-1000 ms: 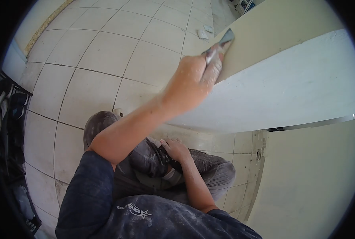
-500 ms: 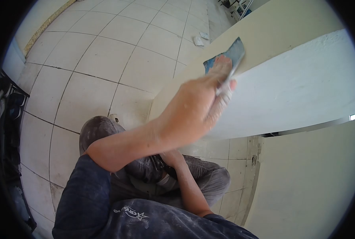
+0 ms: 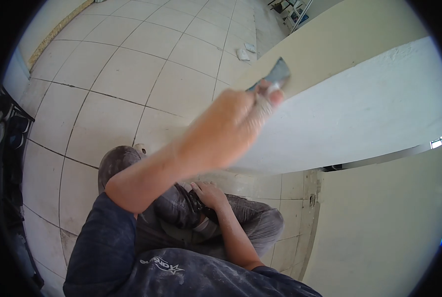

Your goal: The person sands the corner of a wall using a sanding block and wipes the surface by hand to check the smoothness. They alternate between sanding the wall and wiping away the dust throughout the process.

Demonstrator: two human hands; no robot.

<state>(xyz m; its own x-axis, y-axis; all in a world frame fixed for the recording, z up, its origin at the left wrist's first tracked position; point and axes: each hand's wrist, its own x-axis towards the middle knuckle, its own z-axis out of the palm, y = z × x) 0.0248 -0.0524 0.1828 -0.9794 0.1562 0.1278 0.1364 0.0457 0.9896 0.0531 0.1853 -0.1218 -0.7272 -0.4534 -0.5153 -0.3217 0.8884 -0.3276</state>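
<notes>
My left hand (image 3: 226,123) is closed around a putty knife (image 3: 279,73), its wide, blue-grey metal blade pointing up and away from me. The blade lies at the cream-coloured face of a long panel or low wall (image 3: 325,64), close to where that meets a white face (image 3: 340,114). White residue coats my thumb, and the hand is slightly blurred. My right hand (image 3: 211,194) rests in my lap over my crossed legs (image 3: 250,213), holding nothing I can see, with its fingers loosely spread. My dusty grey trousers show under both arms.
Pale floor tiles (image 3: 112,74) spread out to the left and ahead. Two small whitish pieces (image 3: 243,54) lie on the floor beside the panel. A black rack with shoes (image 3: 15,131) stands at the left edge. Another pale surface (image 3: 374,218) rises at my right.
My left hand and the putty knife have moved down and left, toward me along the panel. More of my right hand now shows in my lap.
</notes>
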